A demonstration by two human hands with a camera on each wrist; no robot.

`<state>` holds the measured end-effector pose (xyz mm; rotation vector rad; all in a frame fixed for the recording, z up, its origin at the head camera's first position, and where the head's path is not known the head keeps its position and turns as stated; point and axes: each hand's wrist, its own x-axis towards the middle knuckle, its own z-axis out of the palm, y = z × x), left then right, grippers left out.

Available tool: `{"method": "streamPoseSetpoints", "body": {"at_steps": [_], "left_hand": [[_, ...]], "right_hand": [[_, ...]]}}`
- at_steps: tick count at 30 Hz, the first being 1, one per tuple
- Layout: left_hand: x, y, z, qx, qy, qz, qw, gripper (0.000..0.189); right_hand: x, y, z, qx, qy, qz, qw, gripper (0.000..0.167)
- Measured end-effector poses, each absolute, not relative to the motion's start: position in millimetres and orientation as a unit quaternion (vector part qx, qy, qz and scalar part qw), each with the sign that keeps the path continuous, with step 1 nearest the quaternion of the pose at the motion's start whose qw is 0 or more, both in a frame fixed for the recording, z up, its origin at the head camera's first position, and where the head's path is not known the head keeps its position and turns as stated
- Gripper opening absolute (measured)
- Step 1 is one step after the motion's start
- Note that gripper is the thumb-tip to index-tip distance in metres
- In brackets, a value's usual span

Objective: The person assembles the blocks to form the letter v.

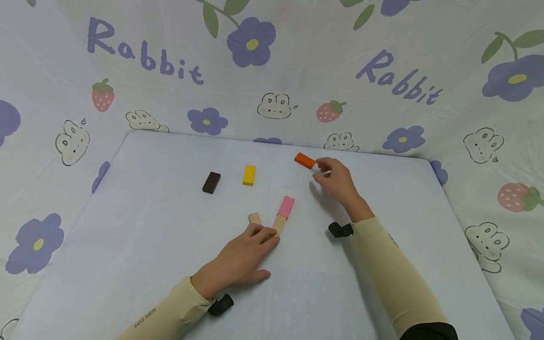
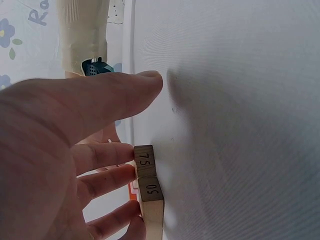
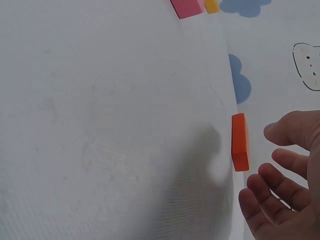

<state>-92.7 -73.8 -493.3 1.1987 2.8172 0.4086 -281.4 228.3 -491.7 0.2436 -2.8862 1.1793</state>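
A: Any grip to report at the right hand?

B: Released, with thumb and fingers parted and loosely bent, just beside the orange block. In the right wrist view, a gap between thumb and block. From the head view, cannot tell touching from nearly touching at the fingertips.

A: And where to find that block?

B: Near the far edge of the white table, to the right of every other block.

A: Now for the left hand?

B: Not clenched. Resting with outstretched fingers against 2 wooden blocks, with the thumb well away from both. Partly covering them near the middle of the table.

A: Lying how?

B: Splayed at the far ends, with the near ends touching in the left wrist view. Marked with dark digits there, 75 on 1 end.

A: Anything else nearby?

B: A pink block at the far end of the right-hand wooden piece; on top or end to end, cannot tell. Farther off, a yellow block, and left of it, well apart, a dark block. Behind it all, a cloth printed with flowers, strawberries and rabbits.
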Motion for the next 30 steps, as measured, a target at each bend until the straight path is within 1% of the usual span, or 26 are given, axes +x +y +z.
{"method": "streamPoseSetpoints", "body": {"at_steps": [16, 23, 30], "left_hand": [[-93, -72, -490, 0.380, 0.914, 0.138, 0.036, 0.071], [-93, -72, -491, 0.381, 0.913, 0.139, 0.032, 0.071], [-93, -73, -492, 0.379, 0.914, 0.141, 0.037, 0.071]], "right_hand": [[-301, 231, -492, 0.064, -0.922, 0.381, -0.003, 0.042], [-305, 230, -494, 0.053, -0.920, 0.388, -0.007, 0.041], [-306, 231, -495, 0.047, -0.923, 0.381, -0.030, 0.044]]}}
